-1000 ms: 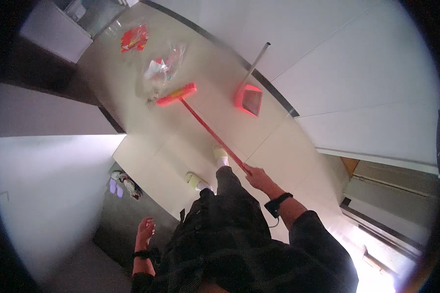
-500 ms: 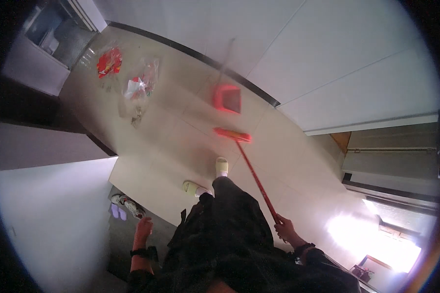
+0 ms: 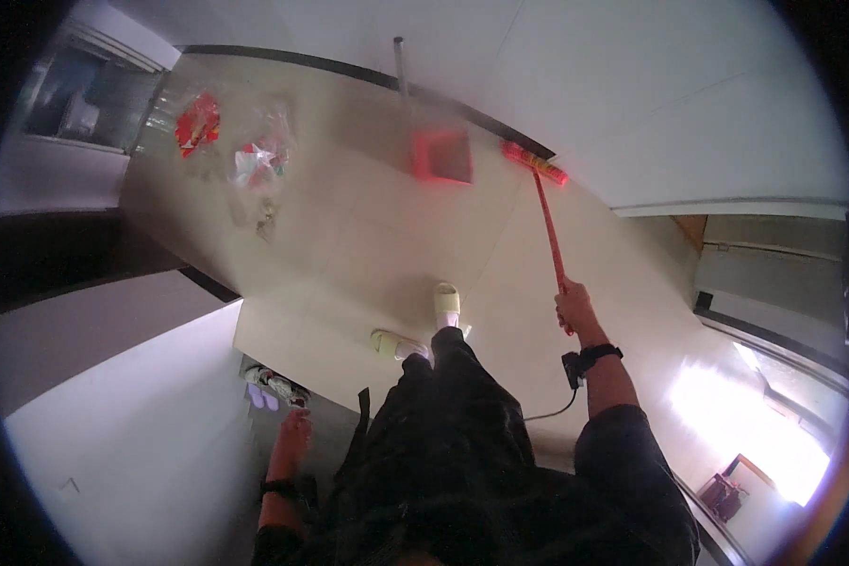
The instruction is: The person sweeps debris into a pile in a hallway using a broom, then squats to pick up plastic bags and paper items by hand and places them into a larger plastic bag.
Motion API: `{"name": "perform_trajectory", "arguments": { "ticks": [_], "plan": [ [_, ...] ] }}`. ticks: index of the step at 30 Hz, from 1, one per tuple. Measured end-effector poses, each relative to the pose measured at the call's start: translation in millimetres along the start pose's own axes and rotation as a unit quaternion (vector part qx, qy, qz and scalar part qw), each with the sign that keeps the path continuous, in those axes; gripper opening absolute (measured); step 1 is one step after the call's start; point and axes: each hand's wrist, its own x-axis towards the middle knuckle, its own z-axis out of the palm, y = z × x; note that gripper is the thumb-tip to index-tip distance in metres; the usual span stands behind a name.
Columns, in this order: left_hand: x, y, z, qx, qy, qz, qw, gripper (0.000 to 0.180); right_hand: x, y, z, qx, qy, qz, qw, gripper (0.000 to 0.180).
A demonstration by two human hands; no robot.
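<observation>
Gripping the lower end of a red broom handle (image 3: 549, 231), the right hand (image 3: 574, 307) sits right of centre in the frame, fingers wrapped firmly round the stick, a dark band on the wrist below it. The left hand (image 3: 292, 436) hangs at the lower left beside the dark trousers, holding nothing; whether its fingers are curled or slack cannot be told. From the right hand the handle runs up the frame to the broom head (image 3: 534, 162), which lies against the base of the white wall (image 3: 689, 104) at upper centre right. Just left of the head stands a red dustpan (image 3: 441, 154) with its pole upright. Well apart, at the upper left, clear and red plastic wrappers (image 3: 255, 156) lie scattered on the pale tiled floor (image 3: 349, 245). Two feet in pale slippers (image 3: 423, 325) stand mid-frame. To sweep well, it seems wise to keep the bristles flat on the tiles and draw the litter in short, steady strokes towards the dustpan's mouth.
</observation>
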Motion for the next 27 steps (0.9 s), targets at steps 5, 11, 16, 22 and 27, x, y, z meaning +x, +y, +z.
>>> {"name": "perform_trajectory", "arguments": {
  "ticks": [5,11,16,22,27],
  "plan": [
    [17.2,-2.6,-4.8,-0.076,-0.018,0.024,0.997,0.026,-81.4,71.6,-3.3,-0.116,0.011,-0.032,0.993,0.045],
    [22.2,22.1,15.9,-0.182,-0.116,-0.001,0.977,0.025,-156.6,48.9,-26.8,0.056,0.009,0.122,0.991,0.049],
    [29.1,24.8,34.9,-0.009,-0.047,0.078,0.996,0.022,-43.8,25.4,-18.8,-0.066,0.081,-0.034,0.994,0.04],
    [20.1,84.1,46.4,0.04,0.01,0.092,0.995,0.017,-16.2,9.0,-26.6,-0.106,0.067,0.001,0.992,0.036],
    [31.6,36.0,21.4,-0.069,-0.046,0.013,0.996,0.021,-109.7,154.3,-2.6,-0.161,0.064,-0.072,0.982,0.046]
  ]
}}
